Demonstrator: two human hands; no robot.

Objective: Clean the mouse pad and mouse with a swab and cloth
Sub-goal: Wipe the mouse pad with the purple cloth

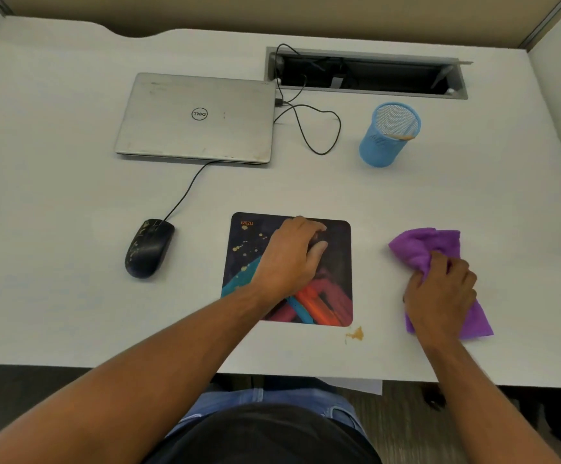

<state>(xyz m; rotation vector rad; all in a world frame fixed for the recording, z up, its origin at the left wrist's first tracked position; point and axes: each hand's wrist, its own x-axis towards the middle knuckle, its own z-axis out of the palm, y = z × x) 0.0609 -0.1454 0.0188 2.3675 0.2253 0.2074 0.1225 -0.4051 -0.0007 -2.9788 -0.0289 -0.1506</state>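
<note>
Right of the mouse pad [336,279], on the white desk [71,202], the right hand [439,293] was closed over a bunched purple cloth [423,246], fingers gathering its middle while loose folds spilled out beyond and below the hand. On the pad itself lay the left hand [289,259], palm down, fingers curled around something small and dark that I could not make out. The pad looked thin, flat and floppy, likely light enough to slide under a wipe, so pressing it down with a flat hand seemed the sensible hold; yellowish specks dotted its upper left part, and a similar smear [355,334] sat on the desk just off its lower right corner. Well left of the pad rested the black wired mouse [148,247], speckled with the same marks; hard and smooth, it would best be taken by its sides. The cloth appeared soft and easily crumpled. Beyond the pad stood a blue mesh cup [387,135] holding what may be swabs, and a closed laptop [198,117].
</note>
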